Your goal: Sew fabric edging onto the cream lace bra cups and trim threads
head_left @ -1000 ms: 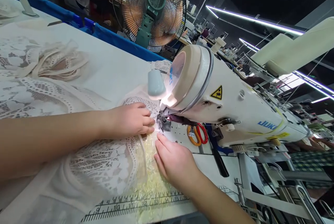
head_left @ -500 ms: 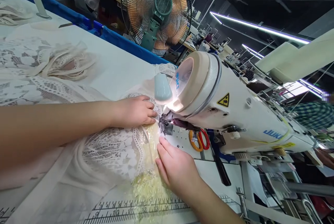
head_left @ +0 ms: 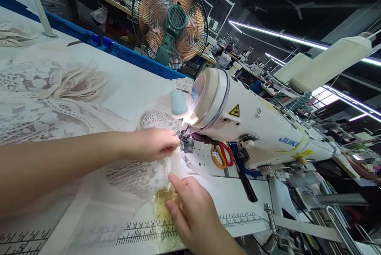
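White lace fabric (head_left: 131,173) lies under the needle of a white JUKI sewing machine (head_left: 253,126). My left hand (head_left: 154,144) is closed, pinching the lace right at the presser foot (head_left: 186,144). Lower down, my right hand (head_left: 190,211) rests with fingers stretched flat on the lace and a yellowish patch (head_left: 163,199) of the table, nearer the front edge than the needle.
More lace pieces (head_left: 77,82) lie on the white table at left. Orange and red scissors (head_left: 222,155) sit behind the needle on the machine bed. A fan (head_left: 169,19) stands beyond the table. Ruler marks (head_left: 145,233) run along the front edge. Another person's hand (head_left: 358,169) shows at far right.
My left hand went from lying flat on the lace to pinching it at the presser foot. My right hand slid back from the needle toward the front edge. The view shifted slightly.
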`<state>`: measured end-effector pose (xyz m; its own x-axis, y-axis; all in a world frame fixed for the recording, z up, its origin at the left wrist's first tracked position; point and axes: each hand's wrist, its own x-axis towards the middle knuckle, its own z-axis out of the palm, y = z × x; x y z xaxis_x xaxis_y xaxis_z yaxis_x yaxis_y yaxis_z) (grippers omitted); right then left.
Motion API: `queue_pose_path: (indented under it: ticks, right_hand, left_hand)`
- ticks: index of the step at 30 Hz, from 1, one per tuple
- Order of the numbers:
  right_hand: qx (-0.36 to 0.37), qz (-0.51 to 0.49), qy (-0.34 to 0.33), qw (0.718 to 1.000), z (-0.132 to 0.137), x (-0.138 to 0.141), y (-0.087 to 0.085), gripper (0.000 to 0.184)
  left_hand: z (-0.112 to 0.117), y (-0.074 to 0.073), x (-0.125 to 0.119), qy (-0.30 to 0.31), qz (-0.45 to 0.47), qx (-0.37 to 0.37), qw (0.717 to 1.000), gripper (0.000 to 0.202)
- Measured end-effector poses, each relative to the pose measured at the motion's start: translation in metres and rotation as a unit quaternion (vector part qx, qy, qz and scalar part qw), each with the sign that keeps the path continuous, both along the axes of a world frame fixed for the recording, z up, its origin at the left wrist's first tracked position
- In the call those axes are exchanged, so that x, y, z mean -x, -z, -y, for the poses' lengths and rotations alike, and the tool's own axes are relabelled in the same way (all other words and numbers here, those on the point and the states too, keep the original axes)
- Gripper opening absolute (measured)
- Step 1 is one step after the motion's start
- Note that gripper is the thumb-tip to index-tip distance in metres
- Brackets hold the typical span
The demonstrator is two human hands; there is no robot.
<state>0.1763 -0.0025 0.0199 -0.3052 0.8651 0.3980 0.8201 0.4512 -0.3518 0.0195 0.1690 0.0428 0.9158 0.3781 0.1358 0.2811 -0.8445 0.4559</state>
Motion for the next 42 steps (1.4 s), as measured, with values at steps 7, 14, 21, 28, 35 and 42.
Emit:
queue_pose_path:
  ticks: [7,14,21,28,35,42]
  right_hand:
    - [0.109,-0.173,-0.021,0.979,-0.010,0.031,0.005,0.043]
    - [0.149,-0.151,0.095,0.973,-0.014,0.002,0.001,0.022]
    - [0.144,-0.056,0.107,0.982,-0.016,-0.006,0.008,0.035]
    - [0.159,-0.029,0.119,0.980,-0.027,-0.013,0.008,0.037]
    - [0.174,0.003,0.126,0.977,-0.033,-0.014,0.004,0.033]
    - [0.203,0.042,0.136,0.969,-0.037,-0.014,-0.005,0.032]
  left_hand:
    - [-0.005,-0.017,0.007,-0.085,0.103,0.176,0.975,0.016]
    - [0.018,0.009,0.016,-0.137,-0.039,-0.086,0.986,0.017]
    - [0.032,0.006,0.002,-0.156,-0.179,-0.134,0.962,0.025]
    - [0.021,-0.001,-0.009,-0.139,-0.230,-0.145,0.952,0.039]
    - [0.017,-0.006,-0.014,-0.135,-0.254,-0.135,0.948,0.052]
    - [0.014,-0.009,-0.017,-0.137,-0.265,-0.152,0.942,0.055]
